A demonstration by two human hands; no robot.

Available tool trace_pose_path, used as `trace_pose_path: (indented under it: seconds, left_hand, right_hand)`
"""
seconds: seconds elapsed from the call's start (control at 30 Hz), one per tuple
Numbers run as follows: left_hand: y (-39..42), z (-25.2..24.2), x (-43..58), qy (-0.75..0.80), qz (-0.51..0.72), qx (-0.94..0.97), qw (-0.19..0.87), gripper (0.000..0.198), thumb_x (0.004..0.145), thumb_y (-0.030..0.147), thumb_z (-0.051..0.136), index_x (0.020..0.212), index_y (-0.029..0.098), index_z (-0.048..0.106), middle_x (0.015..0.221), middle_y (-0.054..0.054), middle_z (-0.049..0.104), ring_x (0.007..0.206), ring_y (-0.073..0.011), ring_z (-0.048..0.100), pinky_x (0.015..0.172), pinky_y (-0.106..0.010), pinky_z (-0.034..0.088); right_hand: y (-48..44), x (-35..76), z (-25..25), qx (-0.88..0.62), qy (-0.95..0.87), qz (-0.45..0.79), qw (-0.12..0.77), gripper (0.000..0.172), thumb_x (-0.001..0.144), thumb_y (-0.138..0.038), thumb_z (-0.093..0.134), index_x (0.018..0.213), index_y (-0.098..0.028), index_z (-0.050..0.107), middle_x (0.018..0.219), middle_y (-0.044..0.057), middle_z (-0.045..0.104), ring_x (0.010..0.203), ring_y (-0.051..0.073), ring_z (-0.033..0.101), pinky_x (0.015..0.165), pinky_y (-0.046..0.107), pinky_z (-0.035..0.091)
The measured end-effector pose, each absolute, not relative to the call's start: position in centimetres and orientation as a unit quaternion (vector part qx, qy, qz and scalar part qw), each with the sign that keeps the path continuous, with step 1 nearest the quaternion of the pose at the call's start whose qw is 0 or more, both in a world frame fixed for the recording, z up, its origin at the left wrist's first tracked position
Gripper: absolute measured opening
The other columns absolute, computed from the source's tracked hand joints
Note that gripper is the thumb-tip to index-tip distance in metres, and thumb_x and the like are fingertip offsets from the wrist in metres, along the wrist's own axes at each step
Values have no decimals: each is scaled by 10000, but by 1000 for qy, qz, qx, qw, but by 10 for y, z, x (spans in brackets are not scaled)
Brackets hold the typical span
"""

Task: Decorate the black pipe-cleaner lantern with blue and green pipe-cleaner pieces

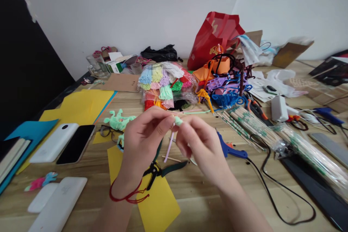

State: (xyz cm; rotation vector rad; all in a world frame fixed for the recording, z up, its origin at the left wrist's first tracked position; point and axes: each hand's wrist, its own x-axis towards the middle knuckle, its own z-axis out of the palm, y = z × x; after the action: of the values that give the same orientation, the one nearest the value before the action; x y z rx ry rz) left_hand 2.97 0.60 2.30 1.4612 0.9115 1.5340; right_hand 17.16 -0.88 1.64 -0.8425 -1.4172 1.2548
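Pinched between both hands, at the middle of the view, is a small mint-green twist of pipe cleaner [178, 120]. My left hand [148, 134], above a red string bracelet, grips it from the left with thumb and fingers. From the other side my right hand [199, 141] holds it with its fingertips. A lilac pipe cleaner [169, 148] hangs down between the hands; its upper end is hidden by the fingers. Behind my left hand lies a mint-green pipe-cleaner figure [116, 119]. Wire strippers [154, 169] with dark green handles lie below the hands, partly on yellow paper [159, 203].
Bundled coloured pipe cleaners [165, 83] lie in clear bags beyond the hands. A blue glue gun [231, 148] with a black cord rests at right, near bagged wooden sticks [252, 127]. Phones, including a black one [76, 144], lie left. A red bag [213, 40] stands behind.
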Motion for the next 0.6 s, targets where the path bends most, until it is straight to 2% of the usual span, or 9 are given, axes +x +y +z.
trace_pose_path:
  seconds: [0.03, 0.1, 0.17, 0.23, 0.33, 0.4, 0.47, 0.53, 0.6]
  left_hand:
    - [6, 23, 30, 366, 609, 576, 403, 116, 853, 317, 761, 778, 232, 739, 780, -11, 706, 752, -161, 646, 722, -271, 530]
    - [6, 23, 32, 368, 613, 572, 401, 108, 849, 301, 765, 771, 231, 737, 791, -7, 711, 782, -159, 653, 755, -265, 533]
    - [6, 22, 32, 365, 614, 570, 406, 89, 846, 298, 768, 789, 234, 744, 806, -5, 717, 794, -157, 656, 759, -259, 532]
    - [7, 21, 31, 363, 611, 567, 417, 85, 840, 308, 775, 808, 233, 749, 819, -9, 718, 792, -157, 654, 742, -255, 529]
    - [9, 19, 30, 354, 612, 562, 430, 139, 825, 360, 789, 790, 233, 743, 789, -9, 692, 745, -148, 624, 688, -247, 509]
    - [9, 19, 29, 347, 617, 567, 420, 199, 811, 410, 794, 749, 233, 728, 756, -6, 669, 716, -146, 600, 665, -254, 493]
    - [9, 19, 29, 346, 623, 576, 399, 227, 816, 434, 784, 731, 236, 714, 738, -8, 660, 709, -155, 592, 662, -270, 485]
    - [7, 19, 31, 351, 628, 584, 377, 208, 843, 408, 763, 734, 241, 706, 733, -12, 661, 708, -162, 591, 660, -282, 481]
    - [5, 20, 32, 358, 631, 588, 359, 167, 870, 351, 742, 746, 247, 702, 732, -8, 660, 696, -158, 586, 647, -279, 476]
  right_hand:
    - [-9, 172, 14, -388, -637, 408, 526, 194, 983, -400, 534, 948, -214, 576, 590, -61, 530, 475, 91, 434, 472, 215, 334]
    - [-9, 173, 10, -421, -707, 227, 520, 106, 971, -286, 549, 1024, -207, 597, 685, -25, 581, 551, 106, 479, 534, 233, 363]
    - [-8, 174, 9, -418, -736, 157, 508, 119, 981, -230, 498, 1003, -197, 610, 687, -14, 569, 549, 111, 454, 543, 247, 353]
    - [-8, 172, 10, -403, -725, 208, 518, 152, 994, -238, 474, 925, -196, 603, 647, -26, 529, 534, 105, 434, 531, 244, 340]
    - [-8, 169, 13, -335, -625, 483, 514, 326, 1031, -361, 423, 768, -206, 538, 529, -60, 455, 442, 84, 379, 451, 222, 295]
    - [-8, 168, 15, -232, -518, 685, 456, 407, 1033, -443, 384, 697, -227, 462, 414, -106, 338, 339, 73, 254, 373, 212, 224]
    - [-7, 169, 16, -145, -447, 797, 381, 425, 1023, -480, 361, 670, -247, 410, 357, -140, 227, 293, 72, 148, 334, 209, 190]
    - [-8, 171, 17, -151, -459, 792, 374, 445, 1028, -496, 330, 674, -245, 429, 359, -139, 227, 294, 75, 160, 341, 210, 209]
    - [-10, 173, 17, -257, -550, 663, 437, 386, 1018, -485, 406, 763, -220, 525, 435, -107, 357, 355, 81, 289, 391, 212, 256]
